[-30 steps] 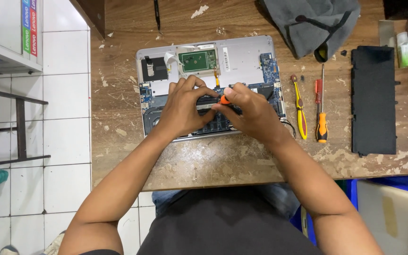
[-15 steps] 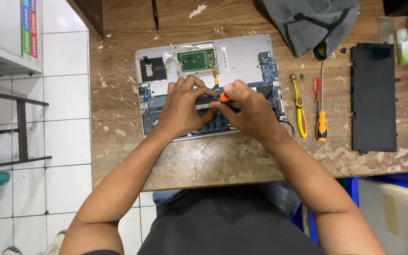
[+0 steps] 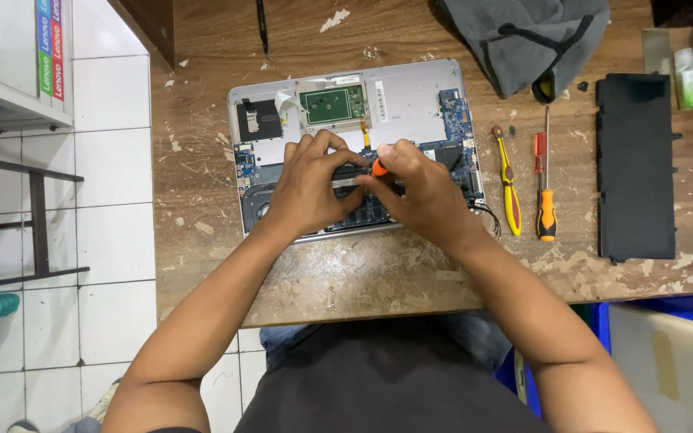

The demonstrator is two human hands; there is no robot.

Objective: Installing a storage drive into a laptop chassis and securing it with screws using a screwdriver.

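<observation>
Laptop (image 3: 354,144), opened up with its bottom cover off, lies on the worn wooden table (image 3: 411,273), and we take it as our landmark. We see our left hand (image 3: 308,186) resting on the boards over its middle, fingers spread and pressed down, seemingly to steady the part beneath; it grips nothing that we can make out. Our right hand (image 3: 419,192) is closed around the orange-handled screwdriver (image 3: 379,167), held nearly upright over the laptop's centre so the tip can bear straight down; the tip itself is hidden by our fingers.

Right of the laptop, just beside its edge, lie a yellow-handled screwdriver (image 3: 508,180) and a red-and-orange screwdriver (image 3: 545,192), side by side and within easy reach. Farther right of the laptop lies a flat black battery pack (image 3: 635,164), set well apart. Above and right of the laptop lies a grey cloth bag (image 3: 523,40).
</observation>
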